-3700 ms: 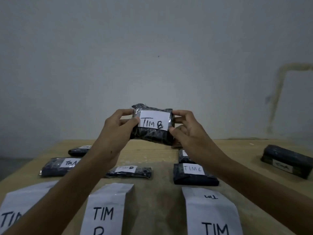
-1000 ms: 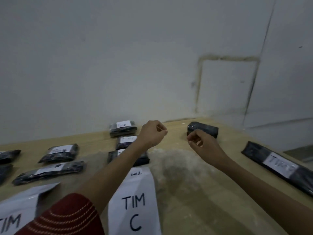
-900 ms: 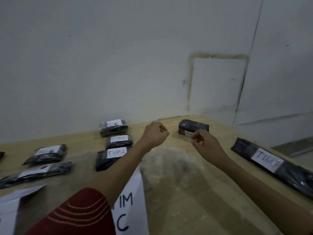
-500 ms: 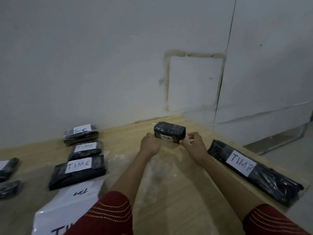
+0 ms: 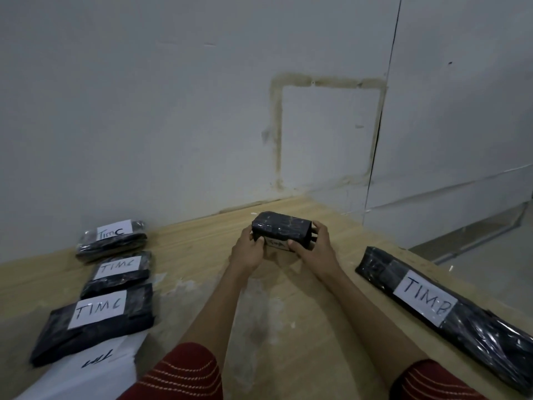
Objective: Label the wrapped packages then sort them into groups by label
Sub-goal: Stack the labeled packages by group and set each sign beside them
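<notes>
Both hands have gone forward since the earlier frames, from the empty air above the worktop (image 5: 288, 327) to the small black package (image 5: 281, 226) near its far edge.

Nearest, at 8 o'clock, a white sheet (image 5: 86, 376) lies under the front edge of the row of TIM C packages (image 5: 101, 313). These are three, one behind the other toward 10 o'clock, and this group looks sorted. At 4 o'clock the long TIM B package (image 5: 427, 307) lies alone, so I judge it still waits for its group.

Farther, at 12 o'clock, the left hand (image 5: 246, 254) and the right hand (image 5: 315, 251) grip the small package by its two ends. The fingers (image 5: 317, 230) curl round it and the thumbs press the front face beside its label (image 5: 278, 243), which is too small to read. I cannot tell if it is already lifted. It only needs carrying to its group.
</notes>
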